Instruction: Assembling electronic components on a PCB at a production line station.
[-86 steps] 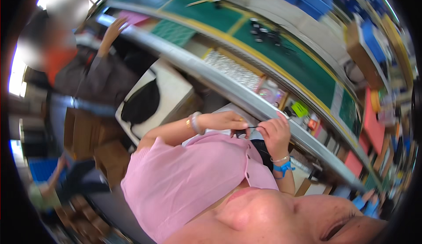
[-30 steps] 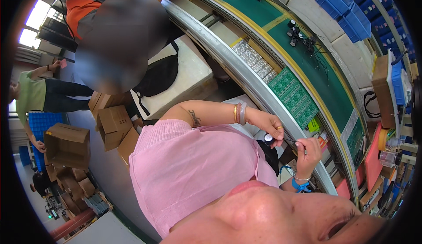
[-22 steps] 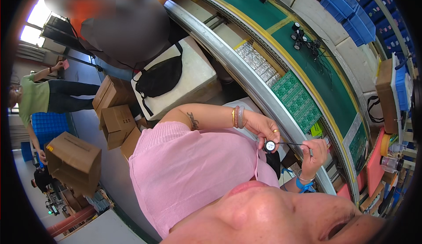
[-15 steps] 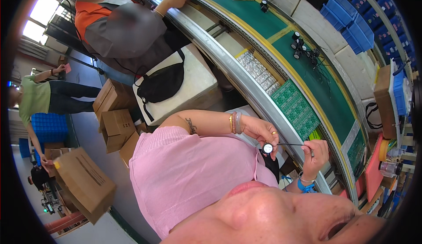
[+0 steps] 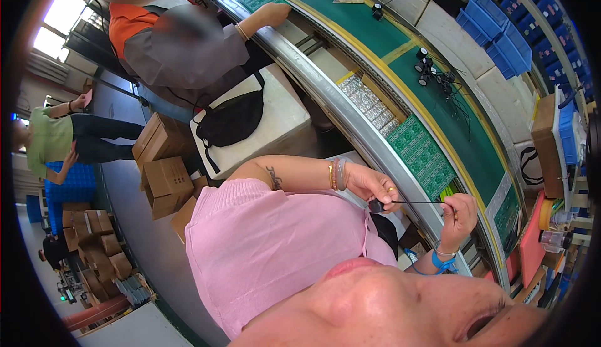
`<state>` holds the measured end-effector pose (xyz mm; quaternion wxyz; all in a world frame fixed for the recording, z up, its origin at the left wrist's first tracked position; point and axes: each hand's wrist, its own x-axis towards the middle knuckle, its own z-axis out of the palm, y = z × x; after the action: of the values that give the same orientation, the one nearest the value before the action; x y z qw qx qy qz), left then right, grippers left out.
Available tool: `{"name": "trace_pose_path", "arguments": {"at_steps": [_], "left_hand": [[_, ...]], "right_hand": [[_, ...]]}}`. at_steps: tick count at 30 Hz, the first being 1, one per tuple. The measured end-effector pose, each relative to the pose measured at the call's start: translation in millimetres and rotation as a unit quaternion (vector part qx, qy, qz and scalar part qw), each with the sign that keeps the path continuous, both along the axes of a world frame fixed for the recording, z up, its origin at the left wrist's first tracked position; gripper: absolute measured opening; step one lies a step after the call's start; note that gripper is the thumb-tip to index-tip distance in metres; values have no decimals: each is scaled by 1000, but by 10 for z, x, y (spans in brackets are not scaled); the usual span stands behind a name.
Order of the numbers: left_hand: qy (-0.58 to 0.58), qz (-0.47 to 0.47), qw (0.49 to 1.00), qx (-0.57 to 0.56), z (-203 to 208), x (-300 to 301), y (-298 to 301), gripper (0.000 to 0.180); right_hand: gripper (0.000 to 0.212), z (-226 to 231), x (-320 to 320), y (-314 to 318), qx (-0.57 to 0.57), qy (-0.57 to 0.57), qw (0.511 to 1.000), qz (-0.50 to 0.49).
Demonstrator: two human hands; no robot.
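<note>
My left hand (image 5: 374, 187) pinches a small black round part (image 5: 376, 205) between thumb and fingers, just in front of the pink top. A thin black wire (image 5: 416, 202) runs from that part to the right, stretched nearly straight. Its far end is in the closed fingers of my right hand (image 5: 460, 217), which has a blue band at the wrist. Both hands are beside the near metal rail of the conveyor (image 5: 369, 137). Close beyond them lies a panel of green circuit boards (image 5: 421, 156).
More black parts with wires (image 5: 432, 75) lie on the green belt (image 5: 460, 122). Silver-wrapped pieces (image 5: 369, 100) sit beside the boards. A co-worker (image 5: 181, 46) sits up the line at the left. A black bag (image 5: 235, 118) rests on a white block; cardboard boxes (image 5: 166, 184) stand on the floor.
The black part has turned, so its white face no longer shows. My right hand has shifted slightly right. The co-worker's near hand moved right; the standing person's large carton has left view.
</note>
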<state>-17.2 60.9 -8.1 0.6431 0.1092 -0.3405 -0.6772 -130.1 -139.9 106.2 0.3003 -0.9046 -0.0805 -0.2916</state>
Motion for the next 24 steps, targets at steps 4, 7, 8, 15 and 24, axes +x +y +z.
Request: {"name": "trace_pose_path", "arguments": {"at_steps": [4, 7, 8, 15, 24], "left_hand": [[-4, -1, 999, 45, 368, 12, 63, 23], [-16, -92, 992, 85, 396, 96, 68, 24], [-77, -54, 991, 91, 392, 95, 66, 25], [-208, 47, 961, 175, 449, 154, 61, 30], [-284, 182, 940, -59, 766, 50, 107, 22]], "right_hand": [[18, 107, -23, -25, -33, -10, 999, 2], [18, 179, -56, -49, -59, -28, 998, -5], [18, 205, -59, -49, -58, -29, 998, -4], [18, 278, -87, 5, -122, -52, 991, -22], [12, -356, 129, -63, 172, 56, 983, -11]]}}
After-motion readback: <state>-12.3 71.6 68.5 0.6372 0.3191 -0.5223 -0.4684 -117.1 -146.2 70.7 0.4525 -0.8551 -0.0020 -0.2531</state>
